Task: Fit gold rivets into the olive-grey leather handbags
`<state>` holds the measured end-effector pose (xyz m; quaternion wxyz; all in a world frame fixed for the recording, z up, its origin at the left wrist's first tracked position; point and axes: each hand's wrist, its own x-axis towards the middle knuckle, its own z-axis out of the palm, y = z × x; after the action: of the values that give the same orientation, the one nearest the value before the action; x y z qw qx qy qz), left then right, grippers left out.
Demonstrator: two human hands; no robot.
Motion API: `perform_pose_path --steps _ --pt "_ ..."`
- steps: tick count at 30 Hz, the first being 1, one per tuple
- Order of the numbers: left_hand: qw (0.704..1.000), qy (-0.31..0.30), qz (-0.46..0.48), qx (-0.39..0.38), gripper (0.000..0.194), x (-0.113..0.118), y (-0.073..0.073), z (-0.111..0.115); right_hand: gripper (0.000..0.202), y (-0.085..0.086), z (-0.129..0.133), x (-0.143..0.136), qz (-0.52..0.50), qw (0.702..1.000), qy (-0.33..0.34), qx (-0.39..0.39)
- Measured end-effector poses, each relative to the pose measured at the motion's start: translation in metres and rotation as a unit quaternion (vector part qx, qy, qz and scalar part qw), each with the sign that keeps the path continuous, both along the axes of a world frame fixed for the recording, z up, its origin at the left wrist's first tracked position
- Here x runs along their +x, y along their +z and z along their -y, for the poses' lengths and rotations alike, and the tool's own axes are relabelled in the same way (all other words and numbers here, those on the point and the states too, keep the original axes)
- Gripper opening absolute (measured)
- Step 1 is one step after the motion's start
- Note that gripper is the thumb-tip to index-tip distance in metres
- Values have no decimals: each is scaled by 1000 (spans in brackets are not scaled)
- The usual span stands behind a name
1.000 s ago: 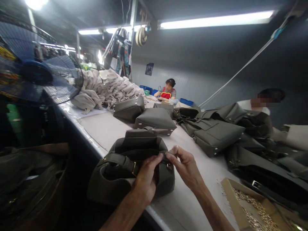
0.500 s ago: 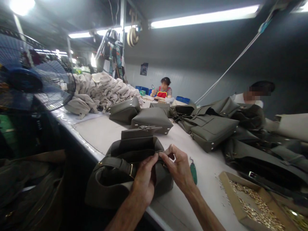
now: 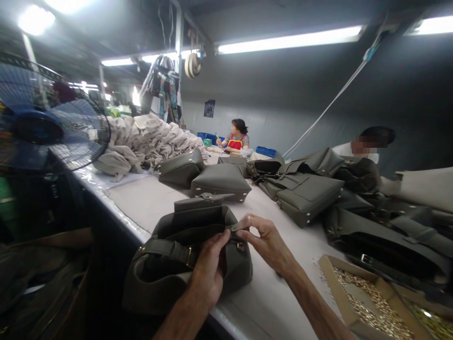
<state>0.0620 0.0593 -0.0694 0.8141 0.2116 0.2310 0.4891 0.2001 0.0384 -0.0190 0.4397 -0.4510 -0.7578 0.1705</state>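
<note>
An open dark olive bag rests at the table's near edge, with a strap and a gold-coloured buckle across its opening. My left hand is closed on the bag's rim near its right end, thumb on top. My right hand pinches a small strap tab just beside the left thumb, at the same corner. A small metal ring shows on the bag's side below the right fingers. The green-handled tool beyond my right wrist is mostly hidden by the forearm.
Finished-looking olive bags stand behind, and more bags are piled at the right. A cardboard tray of small gold pieces lies at front right. A fan stands left. Two people sit beyond the table.
My right hand has shifted slightly right, drawing the tab out so more of it shows. The forearm now covers the green tool. The person in red has turned their head.
</note>
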Motion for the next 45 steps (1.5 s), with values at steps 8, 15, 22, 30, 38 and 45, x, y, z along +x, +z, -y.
perform_pose_path --steps 8,15,22,30,38,45 --pt "999 36 -3 -2 43 3 1 3 29 -12 -5 -9 -12 998 -66 -7" --pt "997 81 -12 3 42 9 -4 9 21 -38 3 -36 -86 971 -209 73" --pt "999 42 4 24 40 7 -2 8 25 -16 5 -19 23 990 -139 30" --pt "997 71 -10 36 41 9 -6 6 33 -29 -3 -26 -61 974 -218 25" --pt "1000 26 -12 7 47 7 -1 2 20 4 -4 7 -43 994 25 -101" --pt "1000 7 -18 -3 51 2 -4 6 19 9 -11 10 42 994 82 -52"
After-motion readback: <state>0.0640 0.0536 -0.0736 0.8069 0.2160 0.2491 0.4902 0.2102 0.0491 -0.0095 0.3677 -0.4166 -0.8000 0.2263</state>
